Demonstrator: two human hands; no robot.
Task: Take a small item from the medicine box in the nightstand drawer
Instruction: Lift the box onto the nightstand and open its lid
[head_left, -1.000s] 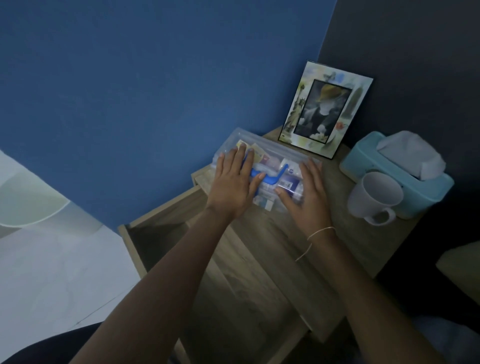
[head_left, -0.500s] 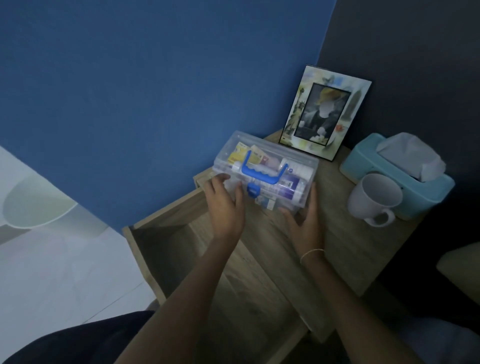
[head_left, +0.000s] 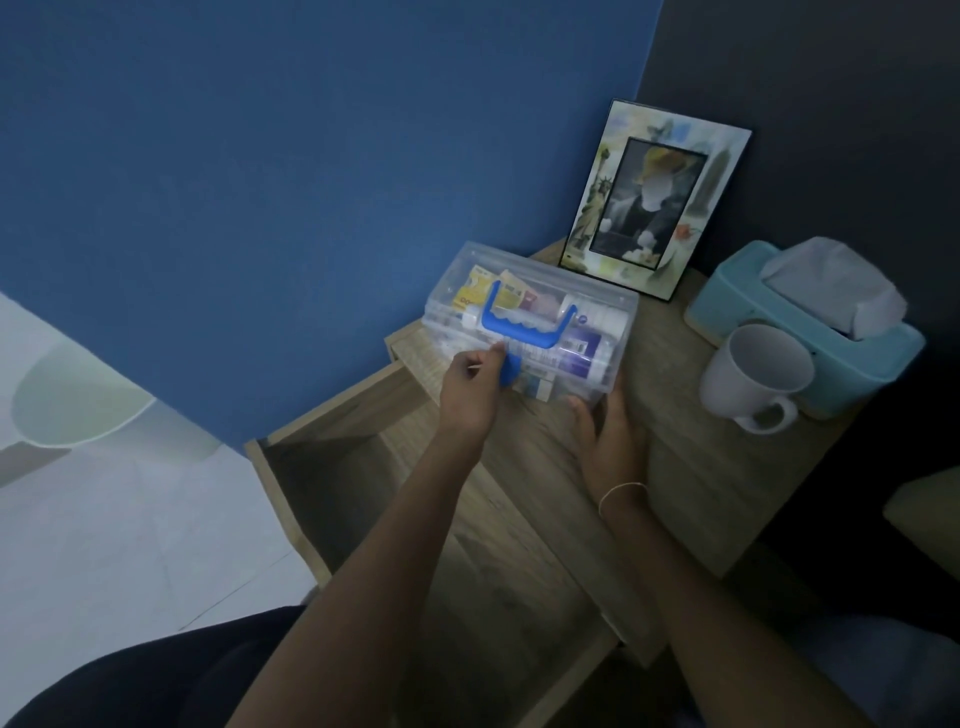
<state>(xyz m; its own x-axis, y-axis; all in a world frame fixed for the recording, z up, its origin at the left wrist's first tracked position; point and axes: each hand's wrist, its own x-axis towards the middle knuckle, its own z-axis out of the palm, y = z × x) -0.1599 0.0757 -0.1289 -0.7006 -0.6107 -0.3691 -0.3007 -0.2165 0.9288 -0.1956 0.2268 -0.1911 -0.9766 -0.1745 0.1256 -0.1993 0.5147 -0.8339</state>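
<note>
A clear plastic medicine box (head_left: 597, 306) with a blue handle (head_left: 524, 327) rests on the wooden nightstand top (head_left: 675, 415), its lid down. Packets and bottles show through its walls. My left hand (head_left: 470, 387) is at the box's front side, thumb and fingers pinched on the blue latch (head_left: 510, 370). My right hand (head_left: 605, 436) lies against the box's near right corner, fingers pressed to its wall. The nightstand drawer (head_left: 332, 467) stands pulled out below my arms, and I see nothing inside it.
A framed photo (head_left: 654, 197) leans against the dark wall behind the box. A white mug (head_left: 753, 376) and a light blue tissue box (head_left: 810, 317) stand at the right. A blue wall rises at the left, with pale floor below.
Both hands slid off the lid toward me. The left hand went to the front and pinched the blue latch; the right hand settled at the box's near right corner.
</note>
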